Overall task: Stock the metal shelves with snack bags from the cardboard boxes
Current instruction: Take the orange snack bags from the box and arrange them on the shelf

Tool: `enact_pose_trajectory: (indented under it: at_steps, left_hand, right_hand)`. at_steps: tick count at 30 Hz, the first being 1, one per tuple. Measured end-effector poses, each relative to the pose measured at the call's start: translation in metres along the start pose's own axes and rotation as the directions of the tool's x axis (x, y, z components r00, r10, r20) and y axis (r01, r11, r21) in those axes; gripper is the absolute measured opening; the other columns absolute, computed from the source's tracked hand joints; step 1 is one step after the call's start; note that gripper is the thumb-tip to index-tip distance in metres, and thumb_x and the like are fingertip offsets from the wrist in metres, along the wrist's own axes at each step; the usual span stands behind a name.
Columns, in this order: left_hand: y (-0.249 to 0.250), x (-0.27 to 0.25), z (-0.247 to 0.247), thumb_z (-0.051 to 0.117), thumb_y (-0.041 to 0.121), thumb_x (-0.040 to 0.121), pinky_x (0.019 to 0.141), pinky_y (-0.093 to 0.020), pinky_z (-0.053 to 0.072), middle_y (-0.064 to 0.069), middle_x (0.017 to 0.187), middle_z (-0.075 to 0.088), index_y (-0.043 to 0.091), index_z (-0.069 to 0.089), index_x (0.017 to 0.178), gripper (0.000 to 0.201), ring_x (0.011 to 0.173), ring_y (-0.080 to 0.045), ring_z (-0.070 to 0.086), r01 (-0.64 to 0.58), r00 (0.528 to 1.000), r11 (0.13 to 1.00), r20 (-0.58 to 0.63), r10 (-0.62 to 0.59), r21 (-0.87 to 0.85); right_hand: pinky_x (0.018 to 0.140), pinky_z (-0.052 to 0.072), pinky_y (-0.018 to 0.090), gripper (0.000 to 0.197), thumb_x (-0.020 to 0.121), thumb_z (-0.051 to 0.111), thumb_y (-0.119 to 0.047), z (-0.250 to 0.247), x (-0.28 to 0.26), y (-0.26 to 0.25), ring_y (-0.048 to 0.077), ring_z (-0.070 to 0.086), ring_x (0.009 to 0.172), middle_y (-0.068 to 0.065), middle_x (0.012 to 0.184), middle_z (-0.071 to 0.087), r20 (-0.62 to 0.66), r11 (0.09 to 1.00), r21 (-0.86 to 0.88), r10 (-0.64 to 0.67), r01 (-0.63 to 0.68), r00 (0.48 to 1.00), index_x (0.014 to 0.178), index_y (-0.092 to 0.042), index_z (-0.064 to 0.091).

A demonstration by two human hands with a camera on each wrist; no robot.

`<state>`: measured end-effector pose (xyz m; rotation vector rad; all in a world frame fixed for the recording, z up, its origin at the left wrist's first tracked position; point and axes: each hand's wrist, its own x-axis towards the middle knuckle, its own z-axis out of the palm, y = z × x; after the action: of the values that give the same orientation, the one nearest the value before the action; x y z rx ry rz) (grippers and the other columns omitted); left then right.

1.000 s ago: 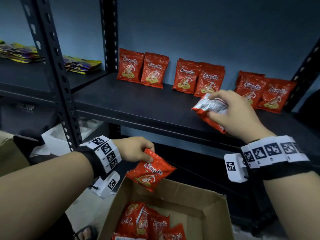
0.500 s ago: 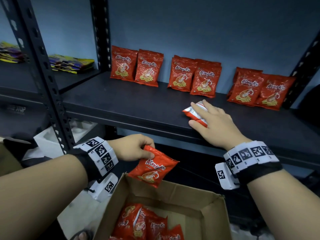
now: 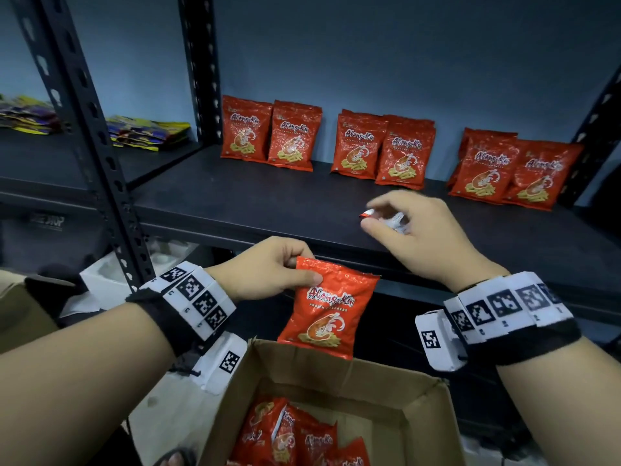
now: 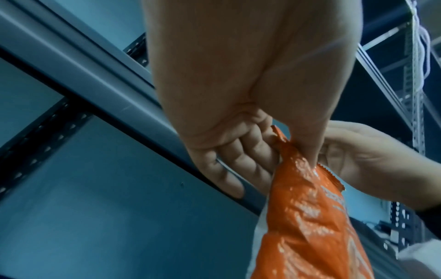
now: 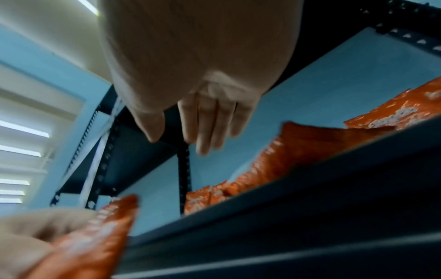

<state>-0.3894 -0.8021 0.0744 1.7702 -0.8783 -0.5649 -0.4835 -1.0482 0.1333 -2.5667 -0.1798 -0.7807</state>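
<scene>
My left hand [image 3: 304, 272] pinches the top edge of a red prawn-cracker bag [image 3: 326, 307], which hangs upright over the open cardboard box [image 3: 420, 415]. The left wrist view shows thumb and fingers [image 4: 253, 156] clamped on that bag [image 4: 310, 217]. My right hand [image 3: 371, 215] hovers just above the dark metal shelf [image 3: 252, 203] with relaxed fingers [image 5: 205, 132] that hold nothing. Another bag [image 3: 395, 219] lies flat on the shelf, mostly hidden behind this hand; it also shows in the right wrist view [image 5: 310, 151]. Several bags [image 3: 292, 136] stand along the back wall. More bags [image 3: 295, 435] lie in the box.
A perforated black upright [image 3: 87, 146] stands left of the shelf. Yellow and purple packets [image 3: 148, 132] are stacked on the neighbouring shelf. White packaging [image 3: 100, 274] sits on the floor behind the upright. A lower shelf runs under my right wrist.
My right hand laid its bag flat on the shelf, let go and lifted back off it. My left hand raised its bag and brought it right, closer to the shelf edge.
</scene>
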Motion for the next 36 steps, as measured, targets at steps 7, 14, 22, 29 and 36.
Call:
enact_pose_trajectory:
  at_steps: [7, 14, 22, 29, 36]
  left_hand:
    - [0.013, -0.002, 0.004, 0.076, 0.025, 0.082, 0.080, -0.036, 0.060, -0.021, 0.099, 0.076, 0.002, 0.061, 0.101, 0.034, 0.093, -0.028, 0.075, 0.004, 0.998, 0.972, -0.067, -0.021, -0.235]
    - [0.003, -0.004, -0.002, 0.086, 0.025, 0.082, 0.095, -0.045, 0.057, -0.019, 0.119, 0.072, 0.000, 0.056, 0.129, 0.061, 0.109, -0.035, 0.071, 0.130, 0.987, 0.973, 0.119, -0.109, -0.192]
    - [0.013, -0.001, -0.005, 0.066, 0.023, 0.092, 0.085, -0.039, 0.060, -0.018, 0.116, 0.074, -0.002, 0.063, 0.125, 0.042, 0.099, -0.029, 0.072, -0.051, 0.982, 0.933, -0.186, -0.017, -0.355]
    - [0.017, -0.001, -0.012, 0.053, 0.030, 0.105, 0.088, -0.045, 0.059, -0.024, 0.107, 0.072, -0.006, 0.064, 0.111, 0.038, 0.096, -0.031, 0.067, -0.105, 0.944, 0.948, -0.330, 0.001, -0.300]
    - [0.022, 0.008, -0.003, 0.050, 0.031, 0.108, 0.090, -0.051, 0.058, -0.015, 0.100, 0.077, 0.008, 0.071, 0.098, 0.032, 0.090, -0.028, 0.073, -0.163, 0.823, 0.914, -0.562, -0.081, -0.370]
  right_hand:
    - [0.071, 0.056, 0.037, 0.011, 0.093, 0.074, -0.033, 0.018, -0.010, -0.013, 0.010, 0.067, 0.073, -0.006, 0.079, 0.072, 0.355, 0.979, 0.168, 0.048, -0.114, 0.934, 0.088, -0.024, 0.075]
    - [0.070, 0.053, 0.034, 0.015, 0.099, 0.067, -0.025, 0.006, -0.006, -0.009, 0.014, 0.068, 0.071, 0.000, 0.079, 0.074, 0.058, 0.916, 0.346, 0.196, -0.204, 0.979, 0.085, -0.021, 0.068]
    - [0.068, 0.043, 0.044, 0.026, 0.071, 0.063, -0.041, 0.006, -0.003, -0.005, 0.023, 0.052, 0.068, 0.015, 0.076, 0.060, 0.093, 0.811, 0.428, 0.400, -0.400, 0.912, 0.065, -0.019, 0.050]
    - [0.098, 0.053, 0.052, 0.066, 0.097, 0.046, -0.061, 0.021, -0.011, -0.009, 0.032, 0.071, 0.097, 0.017, 0.101, 0.074, 0.158, 0.792, 0.447, 0.389, -0.417, 0.908, 0.102, 0.001, 0.067]
    - [0.065, 0.040, 0.030, 0.050, 0.110, 0.042, -0.036, 0.040, -0.020, -0.023, 0.014, 0.052, 0.064, 0.007, 0.069, 0.059, -0.196, 0.924, 0.309, 0.293, -0.224, 0.936, 0.072, -0.005, 0.051]
